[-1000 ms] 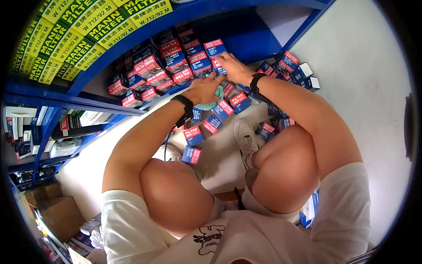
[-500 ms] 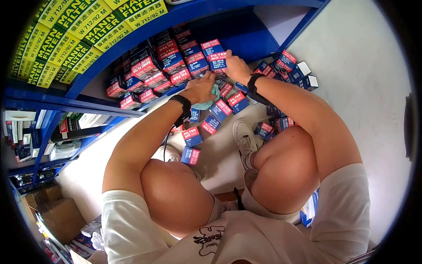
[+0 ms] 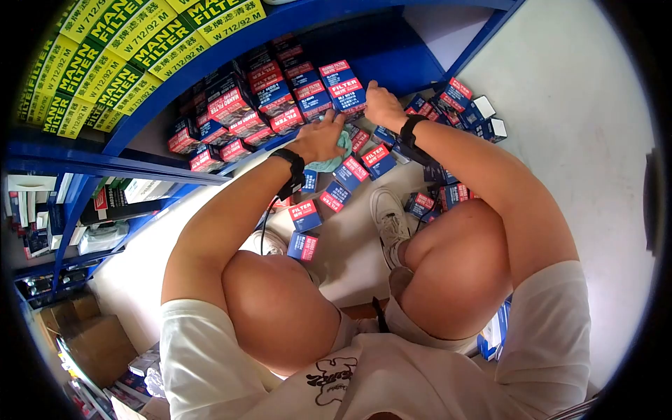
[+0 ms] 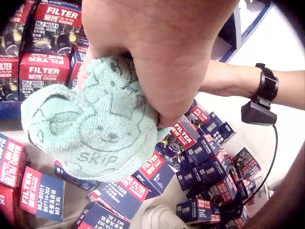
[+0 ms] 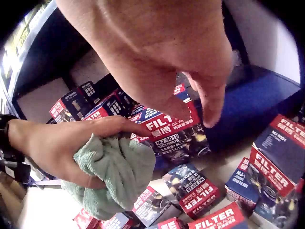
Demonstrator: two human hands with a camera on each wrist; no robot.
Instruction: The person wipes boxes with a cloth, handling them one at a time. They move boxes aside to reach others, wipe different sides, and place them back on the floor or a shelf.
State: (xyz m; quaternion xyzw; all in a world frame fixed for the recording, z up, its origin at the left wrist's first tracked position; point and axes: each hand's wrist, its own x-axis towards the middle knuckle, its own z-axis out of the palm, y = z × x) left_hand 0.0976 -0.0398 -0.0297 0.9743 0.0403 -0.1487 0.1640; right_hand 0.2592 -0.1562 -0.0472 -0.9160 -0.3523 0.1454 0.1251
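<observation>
Filter box [image 3: 346, 96] marked MJ 9018 sits at front edge of blue shelf [image 3: 402, 63], next to other boxes [image 3: 308, 94]. R hand [image 3: 385, 110] right beside it, fingers loosely extended; L hand [image 3: 321, 143] grips green cloth [image 4: 112, 131] nr box.

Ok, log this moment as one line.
left hand: holds green cloth | right hand: beside MJ 9018 filter box, contact unclear | blue shelf: stacked boxes | floor: loose boxes
</observation>
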